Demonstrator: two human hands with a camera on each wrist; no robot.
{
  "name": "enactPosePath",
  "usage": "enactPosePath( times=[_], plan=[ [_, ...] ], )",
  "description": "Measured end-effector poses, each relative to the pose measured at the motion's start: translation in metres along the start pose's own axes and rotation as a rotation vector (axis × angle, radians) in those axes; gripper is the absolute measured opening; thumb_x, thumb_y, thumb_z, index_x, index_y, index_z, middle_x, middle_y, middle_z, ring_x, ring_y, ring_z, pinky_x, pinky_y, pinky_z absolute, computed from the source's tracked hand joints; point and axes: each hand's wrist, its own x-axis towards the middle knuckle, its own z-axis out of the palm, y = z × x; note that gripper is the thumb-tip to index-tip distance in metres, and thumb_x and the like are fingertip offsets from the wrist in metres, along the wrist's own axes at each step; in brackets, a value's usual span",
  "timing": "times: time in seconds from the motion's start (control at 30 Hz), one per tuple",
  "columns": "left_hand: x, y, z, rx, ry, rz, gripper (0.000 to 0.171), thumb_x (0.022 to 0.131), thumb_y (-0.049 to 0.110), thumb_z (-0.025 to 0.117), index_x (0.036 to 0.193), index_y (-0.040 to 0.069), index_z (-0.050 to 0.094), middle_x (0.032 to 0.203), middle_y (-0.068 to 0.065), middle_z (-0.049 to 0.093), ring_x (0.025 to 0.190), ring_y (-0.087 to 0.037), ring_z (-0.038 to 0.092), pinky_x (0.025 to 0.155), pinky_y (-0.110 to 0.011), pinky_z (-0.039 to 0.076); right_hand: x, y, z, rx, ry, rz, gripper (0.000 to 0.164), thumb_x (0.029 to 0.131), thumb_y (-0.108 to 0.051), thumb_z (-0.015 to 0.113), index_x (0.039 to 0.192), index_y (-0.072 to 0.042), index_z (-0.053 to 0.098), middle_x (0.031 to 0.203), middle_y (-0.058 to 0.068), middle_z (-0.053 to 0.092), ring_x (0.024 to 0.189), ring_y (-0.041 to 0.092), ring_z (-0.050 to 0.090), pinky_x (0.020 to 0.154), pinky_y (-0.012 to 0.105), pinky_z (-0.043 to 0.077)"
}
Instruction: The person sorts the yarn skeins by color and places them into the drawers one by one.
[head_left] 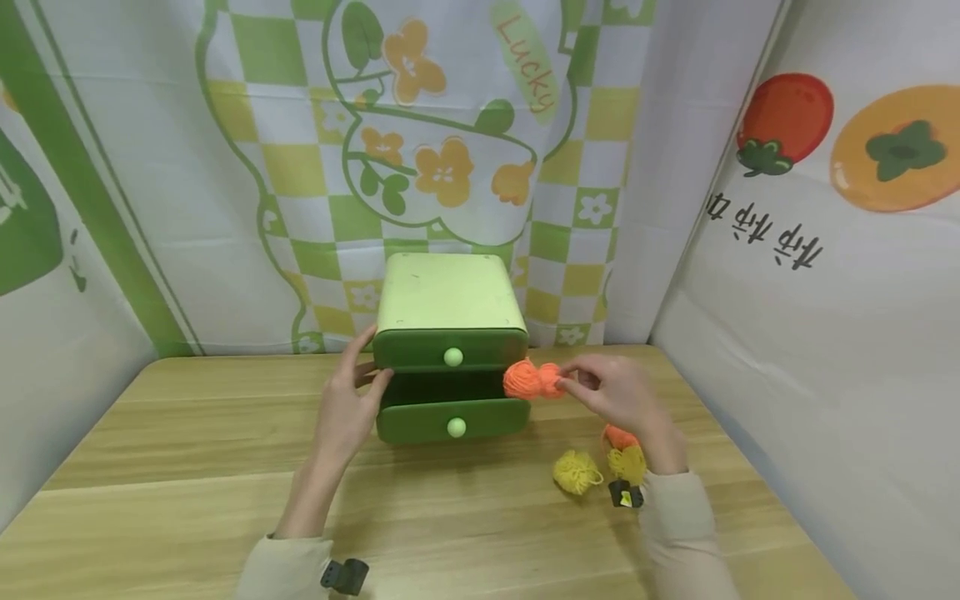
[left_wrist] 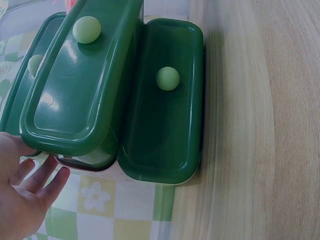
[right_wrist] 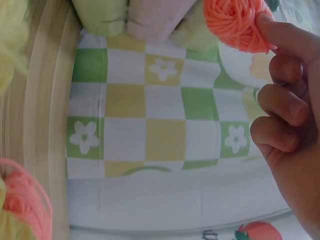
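Note:
In the head view, a small green chest of drawers stands at the back of the table. Its middle drawer is pulled out below the top drawer, while the bottom drawer sits pushed in. My left hand is at the chest's left side, fingers spread and thumb at the pulled-out drawer's corner. With thumb and index finger, my right hand pinches an orange yarn ball, seen as two lobes, at the open drawer's right end. Its other fingers curl in the right wrist view.
On the table's right lie a yellow yarn ball, another yellow yarn ball and an orange one, the latter partly hidden by my right forearm. A patterned cloth hangs behind the chest; a printed white wall panel borders the right.

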Motion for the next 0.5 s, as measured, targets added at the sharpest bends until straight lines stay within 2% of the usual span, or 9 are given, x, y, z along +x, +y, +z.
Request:
enactPosePath(
  times=[0.27, 0.5],
  plan=[
    [-0.001, 0.001, -0.001, -0.001, 0.004, 0.015, 0.069, 0.092, 0.000, 0.066, 0.151, 0.024, 0.041, 0.153, -0.009, 0.046, 0.108, -0.037, 0.068, 0.082, -0.050, 0.061, 0.010, -0.019, 0.012, -0.034, 0.067, -0.079, 0.012, 0.083, -0.022, 0.080, 0.092, -0.014, 0.076, 0.060, -0.012, 0.047, 0.054, -0.003, 0.034, 0.048, 0.015, 0.031],
    [-0.002, 0.002, -0.001, 0.000, 0.011, 0.032, 0.068, 0.092, -0.001, 0.067, 0.151, 0.022, 0.042, 0.152, -0.009, 0.047, 0.108, -0.035, 0.069, 0.081, -0.048, 0.061, 0.017, -0.035, 0.024, -0.063, 0.125, -0.102, 0.012, 0.083, -0.024, 0.080, 0.092, -0.017, 0.076, 0.058, -0.013, 0.045, 0.053, -0.003, 0.035, 0.047, 0.014, 0.031]
  ],
)
